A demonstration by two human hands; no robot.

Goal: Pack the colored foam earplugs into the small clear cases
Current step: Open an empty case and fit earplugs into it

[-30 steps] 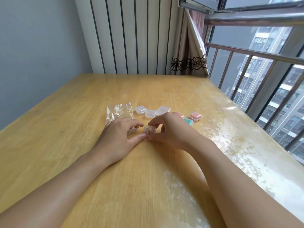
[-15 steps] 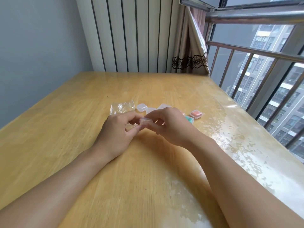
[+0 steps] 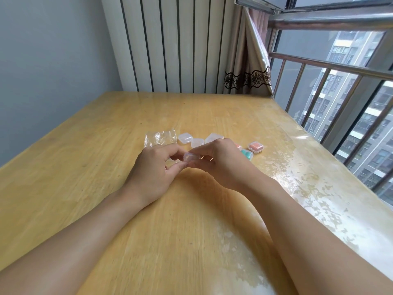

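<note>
A high-rise flat's enclosed balcony: wooden table (image 3: 106, 158), lace-trimmed curtain (image 3: 247, 67), railed window (image 3: 331, 86) facing apartment towers (image 3: 359, 116).

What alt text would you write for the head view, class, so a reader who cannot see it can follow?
Two hands, left and right, pinch a small clear case between them above a wooden table. Behind lie a crumpled clear bag, three clear cases, and cases holding orange and teal earplugs.

A small clear case (image 3: 190, 156) is raised off the wooden table (image 3: 85, 167). Beyond it lie three empty cases (image 3: 185, 138), an orange-filled case (image 3: 255, 147) and a teal-filled case (image 3: 246, 154).
</note>
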